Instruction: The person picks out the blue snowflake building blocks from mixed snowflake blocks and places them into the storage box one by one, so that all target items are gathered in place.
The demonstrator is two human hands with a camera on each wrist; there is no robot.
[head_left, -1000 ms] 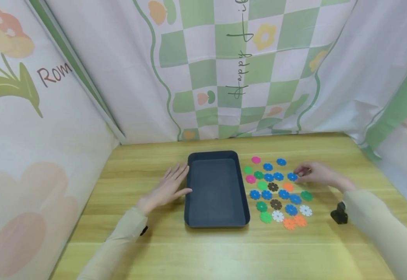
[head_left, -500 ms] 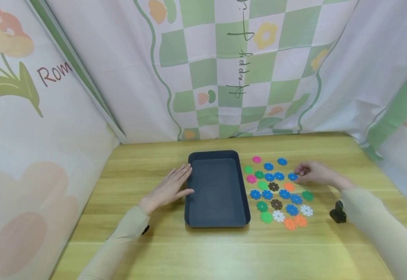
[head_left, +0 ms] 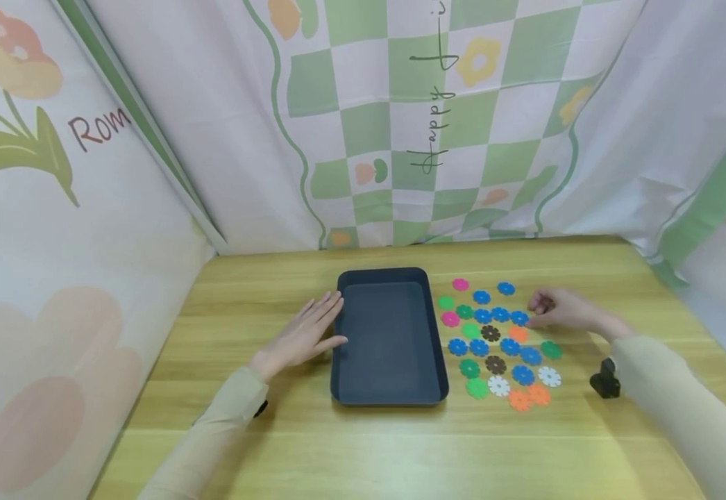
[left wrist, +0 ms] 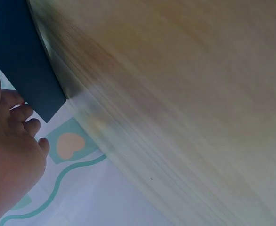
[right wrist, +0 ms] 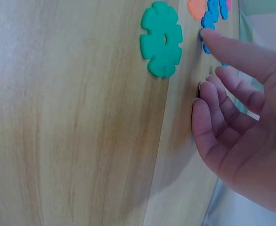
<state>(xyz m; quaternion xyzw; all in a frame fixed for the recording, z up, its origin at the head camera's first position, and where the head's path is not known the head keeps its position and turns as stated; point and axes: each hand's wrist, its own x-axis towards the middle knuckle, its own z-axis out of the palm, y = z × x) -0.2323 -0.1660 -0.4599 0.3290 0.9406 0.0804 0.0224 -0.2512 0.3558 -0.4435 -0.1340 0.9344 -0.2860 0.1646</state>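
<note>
In the head view my left hand [head_left: 303, 335] rests with straight fingers on the left rim of a dark rectangular tray [head_left: 391, 399]. In the left wrist view that hand [left wrist: 13, 155] is partly seen beside the tray wall [left wrist: 22, 56]. At the right, my right hand [head_left: 566, 310] touches a blue flower-shaped disc [head_left: 519, 318] with its thumb. In the right wrist view the thumb and the loosely bent fingers of that hand [right wrist: 251, 108] are apart, with nothing between them. The thumb tip overlaps blue discs [right wrist: 207, 21] there. A green flower disc [right wrist: 161, 40] lies nearby.
Several flower discs in blue, green, pink, brown, white and orange, such as an orange disc [head_left: 519, 399], lie on the wooden table [head_left: 363, 451] right of the tray. A black wrist device [head_left: 605, 380] is by the right sleeve. A patterned curtain [head_left: 394, 139] hangs behind.
The blue disc at my right thumb has slid slightly left, up beside another blue disc. My right fingers have drawn a little off it. My left hand stays at the tray.
</note>
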